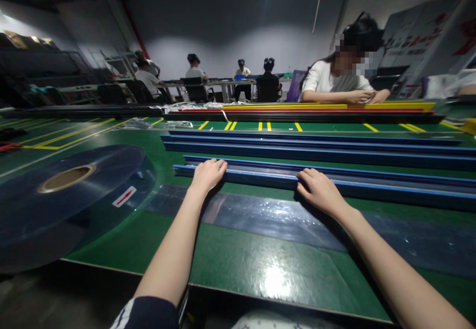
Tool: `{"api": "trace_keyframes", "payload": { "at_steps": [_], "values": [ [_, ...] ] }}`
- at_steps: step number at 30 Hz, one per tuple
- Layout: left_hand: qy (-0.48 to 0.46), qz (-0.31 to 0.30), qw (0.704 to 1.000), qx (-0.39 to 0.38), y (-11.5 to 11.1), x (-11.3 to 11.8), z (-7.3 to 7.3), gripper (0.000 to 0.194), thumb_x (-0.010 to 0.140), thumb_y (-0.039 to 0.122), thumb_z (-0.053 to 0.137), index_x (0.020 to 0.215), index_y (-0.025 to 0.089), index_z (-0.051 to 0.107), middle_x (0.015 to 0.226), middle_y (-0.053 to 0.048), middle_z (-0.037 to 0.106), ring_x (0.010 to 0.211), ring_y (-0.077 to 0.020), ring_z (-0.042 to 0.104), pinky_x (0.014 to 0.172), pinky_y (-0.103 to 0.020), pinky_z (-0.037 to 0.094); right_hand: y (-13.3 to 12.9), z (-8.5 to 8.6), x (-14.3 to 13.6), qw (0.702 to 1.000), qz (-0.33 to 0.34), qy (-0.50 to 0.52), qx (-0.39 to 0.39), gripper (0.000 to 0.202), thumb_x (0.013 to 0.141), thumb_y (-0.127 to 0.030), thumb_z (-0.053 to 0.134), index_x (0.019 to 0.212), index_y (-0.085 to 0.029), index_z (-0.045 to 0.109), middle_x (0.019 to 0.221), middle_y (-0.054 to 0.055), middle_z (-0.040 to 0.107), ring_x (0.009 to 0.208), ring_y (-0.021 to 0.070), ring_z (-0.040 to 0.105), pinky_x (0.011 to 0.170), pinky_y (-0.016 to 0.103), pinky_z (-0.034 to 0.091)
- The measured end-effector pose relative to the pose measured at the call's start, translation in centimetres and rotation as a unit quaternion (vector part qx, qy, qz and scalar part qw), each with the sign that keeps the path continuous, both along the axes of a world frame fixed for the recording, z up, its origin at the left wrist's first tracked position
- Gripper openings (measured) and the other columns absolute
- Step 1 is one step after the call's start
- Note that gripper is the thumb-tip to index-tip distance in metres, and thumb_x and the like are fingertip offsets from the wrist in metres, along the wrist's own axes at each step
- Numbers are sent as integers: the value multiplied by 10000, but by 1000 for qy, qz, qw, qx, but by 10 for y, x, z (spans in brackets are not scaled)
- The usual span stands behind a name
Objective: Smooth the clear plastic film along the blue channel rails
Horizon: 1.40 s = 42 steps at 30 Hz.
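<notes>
A long blue channel-shaped strip (260,176) lies across the green table in front of me. My left hand (208,175) is closed over it near its left end, fingers curled across the front edge. Further right, my right hand (320,190) grips the same strip with bent fingers and the thumb at its near side. Beneath my forearms a flat band of clear plastic film (256,215) runs sideways. It leads from a large roll of clear film (107,180) with a cardboard core at the left.
More blue strips (316,148) lie parallel behind. Beyond them are yellow, red and black strips (297,112). A person in a white top (327,81) works across the table, hands over those strips. Several people sit at tables farther back. The table's near edge (126,270) runs below my arms.
</notes>
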State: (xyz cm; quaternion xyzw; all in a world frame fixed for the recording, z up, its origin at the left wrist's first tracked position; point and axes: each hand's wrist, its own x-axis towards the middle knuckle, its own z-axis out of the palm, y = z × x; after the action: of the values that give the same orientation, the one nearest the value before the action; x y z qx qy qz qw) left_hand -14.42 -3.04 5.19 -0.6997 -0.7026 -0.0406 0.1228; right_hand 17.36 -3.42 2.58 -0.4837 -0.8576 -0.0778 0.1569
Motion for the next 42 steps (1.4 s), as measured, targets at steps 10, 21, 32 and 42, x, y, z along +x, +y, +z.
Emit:
{"api": "trace_keyframes", "payload": {
  "at_steps": [10, 21, 32, 42],
  "values": [
    [-9, -7, 1000, 20, -1, 0, 0, 424, 922, 371, 240, 978, 247, 641, 995, -56, 595, 955, -185, 545, 752, -257, 421, 1, 0, 0, 1000, 2, 3, -1, 219, 855, -242, 380, 914, -154, 572, 922, 99, 604, 884, 213, 526, 745, 306, 380],
    [-17, -5, 1000, 23, -1, 1, 0, 436, 922, 386, 256, 972, 246, 665, 1032, -51, 618, 974, -191, 545, 789, -269, 416, 1, 0, 1, 1000, 6, -2, 6, 208, 848, -240, 386, 905, -160, 570, 901, 96, 601, 870, 209, 524, 729, 300, 373],
    [3, 36, 999, 32, 0, 1, 0, 506, 917, 432, 227, 979, 243, 693, 1008, -77, 647, 983, -231, 554, 791, -311, 419, 1, -1, 1, 1000, 5, -5, 3, 213, 851, -241, 376, 907, -160, 565, 909, 95, 598, 875, 209, 521, 737, 301, 368],
    [-15, 40, 999, 26, 0, 0, 0, 538, 915, 429, 205, 937, 230, 704, 964, -83, 650, 943, -221, 587, 780, -294, 425, 1, -1, 1, 1000, 8, 1, 8, 202, 844, -236, 381, 899, -170, 563, 893, 91, 599, 862, 209, 519, 723, 299, 365]
  ]
}}
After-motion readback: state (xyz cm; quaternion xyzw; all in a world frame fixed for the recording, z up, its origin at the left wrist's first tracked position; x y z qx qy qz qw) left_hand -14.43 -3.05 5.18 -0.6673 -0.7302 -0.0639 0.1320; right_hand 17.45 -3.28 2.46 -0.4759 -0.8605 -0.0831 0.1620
